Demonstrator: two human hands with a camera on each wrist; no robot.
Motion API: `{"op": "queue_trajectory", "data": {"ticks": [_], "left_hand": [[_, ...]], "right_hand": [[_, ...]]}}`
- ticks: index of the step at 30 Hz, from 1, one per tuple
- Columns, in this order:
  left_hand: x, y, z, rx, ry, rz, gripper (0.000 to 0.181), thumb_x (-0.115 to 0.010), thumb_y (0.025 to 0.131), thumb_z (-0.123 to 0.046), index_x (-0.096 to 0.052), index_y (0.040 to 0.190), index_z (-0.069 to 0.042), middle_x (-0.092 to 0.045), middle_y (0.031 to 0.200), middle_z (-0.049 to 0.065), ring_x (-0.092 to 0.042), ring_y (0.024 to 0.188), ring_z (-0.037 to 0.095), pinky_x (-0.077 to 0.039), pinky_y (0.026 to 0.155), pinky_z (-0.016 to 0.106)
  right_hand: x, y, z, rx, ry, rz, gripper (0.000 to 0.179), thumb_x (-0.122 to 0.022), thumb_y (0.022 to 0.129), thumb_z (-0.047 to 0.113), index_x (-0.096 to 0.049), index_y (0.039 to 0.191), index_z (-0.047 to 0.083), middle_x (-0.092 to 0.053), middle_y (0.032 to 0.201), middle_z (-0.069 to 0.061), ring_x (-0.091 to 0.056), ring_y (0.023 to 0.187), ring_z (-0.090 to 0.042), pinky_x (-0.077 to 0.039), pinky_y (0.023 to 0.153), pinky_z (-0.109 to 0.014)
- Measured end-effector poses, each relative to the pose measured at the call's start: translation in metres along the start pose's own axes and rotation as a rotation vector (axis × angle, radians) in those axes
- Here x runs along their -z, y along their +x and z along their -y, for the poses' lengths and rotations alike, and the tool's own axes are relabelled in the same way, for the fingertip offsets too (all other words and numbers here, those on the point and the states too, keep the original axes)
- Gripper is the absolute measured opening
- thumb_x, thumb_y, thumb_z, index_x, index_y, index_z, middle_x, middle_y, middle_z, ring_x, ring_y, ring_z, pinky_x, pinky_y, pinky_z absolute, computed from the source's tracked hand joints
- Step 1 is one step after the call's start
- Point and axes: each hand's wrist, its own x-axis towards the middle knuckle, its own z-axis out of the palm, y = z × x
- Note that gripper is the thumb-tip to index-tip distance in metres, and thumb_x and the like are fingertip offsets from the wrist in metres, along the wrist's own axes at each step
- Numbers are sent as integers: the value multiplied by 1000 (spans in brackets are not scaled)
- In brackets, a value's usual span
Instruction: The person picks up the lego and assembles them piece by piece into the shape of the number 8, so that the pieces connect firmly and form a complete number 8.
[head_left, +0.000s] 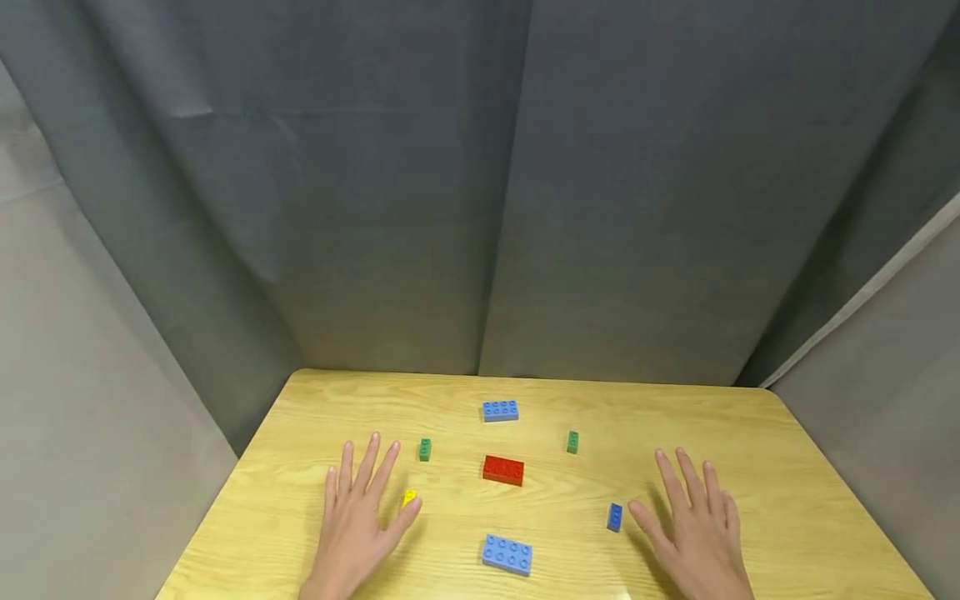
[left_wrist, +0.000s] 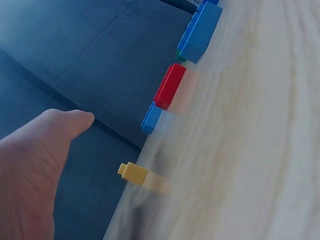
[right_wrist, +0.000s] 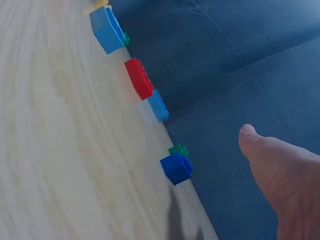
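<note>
My left hand [head_left: 356,521] is spread with straight fingers at the table's left, holding nothing. Its thumb partly hides a small yellow brick [head_left: 409,497]; the left wrist view shows thumb and yellow brick [left_wrist: 134,173] apart. On the right, my right hand [head_left: 699,527] is likewise spread and holds nothing. A small dark blue brick [head_left: 615,517] lies just left of its thumb. Between the hands sit a red brick [head_left: 503,470], a light blue brick [head_left: 507,555] nearer me and another light blue brick [head_left: 500,411] farther back.
Two small green bricks stand apart on the table, the left green brick [head_left: 425,449] near my left fingertips and the right green brick [head_left: 573,442] farther right. A grey curtain [head_left: 390,208] hangs behind the wooden table [head_left: 360,387], with pale grey panels at both sides.
</note>
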Motion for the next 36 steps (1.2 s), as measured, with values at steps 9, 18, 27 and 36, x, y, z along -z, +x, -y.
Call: {"op": "queue_trajectory", "data": {"ticks": [9,18,27,36], "left_hand": [[-3,0,1,42,-14,36,89,-64,95,-65,-23,167,-31,-11,175,5,13,160,36,11,123,62],[1,0,-3,37,-1,38,91,-62,95,-68,-22,167,-31,-7,176,3,13,160,37,12,123,60],[1,3,-5,7,6,33,90,-67,94,-64,-23,167,-33,-10,176,5,10,160,38,11,124,59],[1,1,-5,-14,-1,18,88,-72,93,-57,-30,165,-31,-14,175,9,4,160,41,9,124,61]], "right_hand": [[-5,-4,-1,-3,16,-10,86,-57,104,55,-12,169,22,-10,172,-21,5,156,-52,1,111,-81],[2,-3,-3,-41,23,34,87,-52,105,58,-6,170,23,-1,174,-19,13,155,-51,10,112,-79],[7,-1,-5,-28,-1,13,87,-54,104,57,-8,169,22,-2,174,-20,12,155,-52,9,111,-80],[7,2,-4,-15,-11,21,88,-54,104,58,-7,169,22,-4,173,-21,13,155,-52,5,109,-82]]}}
